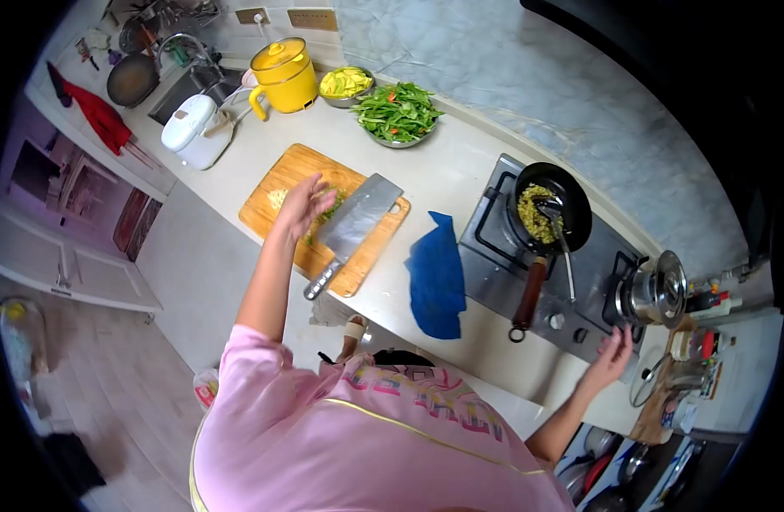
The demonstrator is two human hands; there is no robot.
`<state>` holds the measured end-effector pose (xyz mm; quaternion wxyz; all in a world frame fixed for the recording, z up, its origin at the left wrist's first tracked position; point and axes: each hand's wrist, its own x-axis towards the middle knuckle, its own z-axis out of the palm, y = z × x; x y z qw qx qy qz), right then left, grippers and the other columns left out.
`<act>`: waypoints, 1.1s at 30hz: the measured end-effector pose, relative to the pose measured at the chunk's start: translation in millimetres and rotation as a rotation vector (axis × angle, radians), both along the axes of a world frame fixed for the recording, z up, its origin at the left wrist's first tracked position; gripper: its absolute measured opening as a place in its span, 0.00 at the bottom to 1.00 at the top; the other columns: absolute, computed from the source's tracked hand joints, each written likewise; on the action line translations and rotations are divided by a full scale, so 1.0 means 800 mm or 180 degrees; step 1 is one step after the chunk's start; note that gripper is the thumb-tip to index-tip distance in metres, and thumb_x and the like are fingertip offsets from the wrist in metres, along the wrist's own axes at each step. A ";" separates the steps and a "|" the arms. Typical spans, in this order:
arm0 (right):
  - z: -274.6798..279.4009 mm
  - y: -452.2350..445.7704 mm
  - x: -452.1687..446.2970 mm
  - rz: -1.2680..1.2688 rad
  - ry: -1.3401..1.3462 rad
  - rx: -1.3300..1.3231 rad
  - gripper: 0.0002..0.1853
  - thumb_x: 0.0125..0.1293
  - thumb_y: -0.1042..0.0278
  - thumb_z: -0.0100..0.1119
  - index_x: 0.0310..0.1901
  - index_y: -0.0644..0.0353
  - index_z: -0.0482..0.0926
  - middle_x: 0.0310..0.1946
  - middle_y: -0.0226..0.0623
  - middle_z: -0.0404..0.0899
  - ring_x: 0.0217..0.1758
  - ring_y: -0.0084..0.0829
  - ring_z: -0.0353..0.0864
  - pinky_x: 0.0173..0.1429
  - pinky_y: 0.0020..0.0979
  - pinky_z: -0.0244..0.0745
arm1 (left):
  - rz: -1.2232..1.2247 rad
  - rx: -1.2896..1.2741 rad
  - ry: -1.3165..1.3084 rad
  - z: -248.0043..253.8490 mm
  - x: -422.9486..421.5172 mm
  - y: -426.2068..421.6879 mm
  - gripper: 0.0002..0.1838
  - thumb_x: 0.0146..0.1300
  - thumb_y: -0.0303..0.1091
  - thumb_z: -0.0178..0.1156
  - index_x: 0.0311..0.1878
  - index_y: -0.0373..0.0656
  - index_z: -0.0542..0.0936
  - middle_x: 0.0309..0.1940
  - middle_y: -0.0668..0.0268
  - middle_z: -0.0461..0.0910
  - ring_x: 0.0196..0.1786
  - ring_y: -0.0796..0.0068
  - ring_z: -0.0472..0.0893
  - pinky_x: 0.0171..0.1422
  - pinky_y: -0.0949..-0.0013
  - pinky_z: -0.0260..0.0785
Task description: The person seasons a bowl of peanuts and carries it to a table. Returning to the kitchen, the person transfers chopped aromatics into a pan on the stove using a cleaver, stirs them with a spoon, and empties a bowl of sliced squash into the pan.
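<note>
Over the wooden cutting board [277, 171] is my left hand [305, 206], fingers stretched out and holding nothing that I can see. Beside it a cleaver [362, 218] lies across the board, its handle sticking out past the near edge. Chopped green and pale bits lie on the board, partly hidden by the hand. My right hand [611, 358] is at the front right of the gas stove [486, 230], near the steel pot [648, 293], its fingers apart. A black frying pan [577, 200] on the stove holds chopped food and a spatula [568, 256].
A blue cloth [437, 282] lies between board and stove. Behind the board stand a bowl of leafy greens [399, 111], a bowl of yellow slices [346, 83], a yellow pot [285, 77] and a white appliance [196, 132]. The pan's handle [530, 294] juts over the counter's front.
</note>
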<state>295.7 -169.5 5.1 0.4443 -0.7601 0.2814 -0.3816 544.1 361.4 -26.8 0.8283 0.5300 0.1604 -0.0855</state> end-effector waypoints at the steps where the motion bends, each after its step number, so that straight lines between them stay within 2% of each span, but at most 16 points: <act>1: 0.004 0.007 -0.017 -0.0196 0.0046 -0.0047 0.20 0.68 0.61 0.47 0.58 0.58 0.68 0.46 0.36 0.77 0.38 0.21 0.72 0.40 0.21 0.66 | 0.0012 -0.0136 0.0025 -0.009 0.038 0.016 0.29 0.66 0.40 0.49 0.63 0.33 0.54 0.62 0.45 0.55 0.50 0.59 0.75 0.50 0.68 0.75; 4: 0.018 0.048 -0.072 -0.0617 0.0152 -0.0161 0.20 0.68 0.60 0.47 0.58 0.58 0.68 0.46 0.36 0.76 0.36 0.22 0.71 0.38 0.22 0.66 | 0.0110 -0.0522 0.0253 -0.039 0.158 0.057 0.32 0.66 0.39 0.49 0.65 0.34 0.49 0.63 0.40 0.50 0.52 0.51 0.73 0.48 0.59 0.77; 7: 0.023 0.106 -0.121 -0.1058 0.0446 -0.0140 0.19 0.68 0.60 0.47 0.57 0.59 0.69 0.46 0.35 0.76 0.37 0.20 0.71 0.37 0.21 0.64 | 0.0233 -0.0565 0.0468 -0.061 0.266 0.073 0.32 0.65 0.38 0.49 0.66 0.37 0.49 0.63 0.39 0.48 0.52 0.46 0.72 0.45 0.54 0.78; 10: 0.027 0.167 -0.149 -0.1323 0.0458 -0.0171 0.18 0.68 0.61 0.48 0.56 0.59 0.70 0.47 0.35 0.76 0.37 0.20 0.71 0.36 0.20 0.64 | 0.0264 -0.0973 0.0477 -0.092 0.353 0.081 0.33 0.64 0.35 0.51 0.66 0.37 0.46 0.61 0.38 0.47 0.52 0.34 0.69 0.49 0.49 0.75; 11: 0.030 0.183 -0.159 -0.1412 0.0505 -0.0133 0.18 0.68 0.61 0.48 0.56 0.59 0.70 0.47 0.35 0.76 0.36 0.20 0.72 0.36 0.19 0.64 | 0.0349 -0.0995 0.0636 -0.099 0.377 0.079 0.31 0.63 0.34 0.52 0.65 0.38 0.51 0.60 0.40 0.50 0.54 0.37 0.68 0.48 0.48 0.76; 12: 0.035 0.202 -0.165 -0.1499 0.0552 -0.0093 0.18 0.68 0.61 0.48 0.55 0.59 0.71 0.47 0.35 0.76 0.36 0.20 0.72 0.35 0.19 0.65 | 0.0120 -0.0801 0.0079 -0.111 0.388 0.082 0.30 0.59 0.36 0.58 0.62 0.37 0.60 0.61 0.48 0.58 0.51 0.48 0.72 0.43 0.55 0.78; 14: 0.054 0.247 -0.169 -0.1662 0.0662 -0.0108 0.17 0.68 0.63 0.48 0.55 0.59 0.71 0.45 0.34 0.76 0.34 0.19 0.72 0.35 0.19 0.66 | -0.0478 0.2362 -0.2493 -0.188 0.428 0.101 0.33 0.47 0.39 0.70 0.56 0.35 0.69 0.49 0.57 0.75 0.49 0.64 0.75 0.48 0.65 0.72; 16: 0.060 0.272 -0.180 -0.1799 0.0656 -0.0090 0.17 0.67 0.64 0.49 0.55 0.59 0.71 0.44 0.33 0.76 0.33 0.18 0.72 0.34 0.18 0.66 | -0.0770 0.3101 -0.2875 -0.183 0.455 0.108 0.29 0.49 0.36 0.69 0.52 0.34 0.71 0.45 0.56 0.76 0.44 0.65 0.77 0.49 0.65 0.71; 17: 0.064 0.282 -0.182 -0.1854 0.0652 -0.0043 0.17 0.67 0.64 0.49 0.55 0.59 0.71 0.43 0.33 0.76 0.32 0.18 0.72 0.34 0.18 0.66 | -0.1212 0.2842 -0.2243 -0.160 0.448 0.107 0.21 0.53 0.32 0.65 0.48 0.32 0.72 0.42 0.56 0.77 0.42 0.66 0.76 0.45 0.67 0.74; 18: 0.068 0.291 -0.185 -0.1909 0.0648 0.0004 0.17 0.67 0.65 0.49 0.55 0.59 0.70 0.42 0.32 0.76 0.31 0.17 0.72 0.34 0.18 0.66 | -0.1346 0.1386 -0.1625 -0.216 0.515 0.127 0.16 0.55 0.27 0.61 0.45 0.30 0.72 0.42 0.56 0.75 0.43 0.67 0.75 0.43 0.68 0.76; 21: 0.064 0.312 -0.180 -0.1908 0.0660 0.0155 0.17 0.67 0.65 0.49 0.55 0.59 0.70 0.41 0.31 0.76 0.31 0.18 0.72 0.33 0.18 0.66 | 0.0134 -0.0635 0.0251 -0.120 0.456 0.080 0.17 0.61 0.27 0.48 0.52 0.29 0.66 0.49 0.47 0.68 0.47 0.55 0.74 0.47 0.58 0.78; 23: 0.057 0.322 -0.175 -0.1876 0.0670 0.0245 0.17 0.67 0.65 0.49 0.55 0.59 0.70 0.40 0.32 0.76 0.32 0.18 0.72 0.34 0.18 0.66 | -0.0161 -0.0733 0.0036 -0.135 0.467 0.090 0.18 0.62 0.26 0.42 0.53 0.27 0.63 0.51 0.44 0.66 0.48 0.45 0.74 0.48 0.54 0.78; 27: 0.046 0.328 -0.162 -0.1760 0.0774 0.0351 0.17 0.67 0.65 0.50 0.55 0.59 0.71 0.39 0.34 0.75 0.33 0.20 0.73 0.36 0.20 0.68 | -0.0363 -0.1137 0.0575 -0.156 0.498 0.110 0.17 0.59 0.23 0.40 0.50 0.21 0.61 0.50 0.40 0.66 0.47 0.32 0.73 0.47 0.57 0.79; 30: 0.033 0.321 -0.149 -0.1630 0.0670 0.0408 0.17 0.66 0.64 0.50 0.55 0.59 0.71 0.39 0.34 0.76 0.32 0.20 0.73 0.37 0.21 0.69 | -0.1172 0.0937 -0.0950 -0.197 0.491 0.114 0.13 0.60 0.19 0.37 0.47 0.20 0.61 0.48 0.42 0.66 0.46 0.39 0.74 0.48 0.61 0.79; 31: 0.029 0.318 -0.145 -0.1549 0.0678 0.0383 0.17 0.66 0.64 0.50 0.55 0.59 0.71 0.40 0.34 0.76 0.32 0.20 0.73 0.36 0.21 0.69 | -0.1095 0.0858 -0.0951 -0.193 0.481 0.123 0.15 0.59 0.18 0.37 0.50 0.23 0.61 0.49 0.42 0.66 0.45 0.39 0.75 0.47 0.61 0.79; 33: 0.021 0.313 -0.139 -0.1385 0.0691 0.0333 0.17 0.66 0.64 0.50 0.54 0.60 0.71 0.41 0.35 0.77 0.32 0.20 0.73 0.36 0.21 0.69 | -0.0547 -0.0546 -0.0035 -0.160 0.448 0.117 0.19 0.58 0.18 0.38 0.55 0.28 0.59 0.51 0.43 0.66 0.45 0.40 0.75 0.43 0.60 0.80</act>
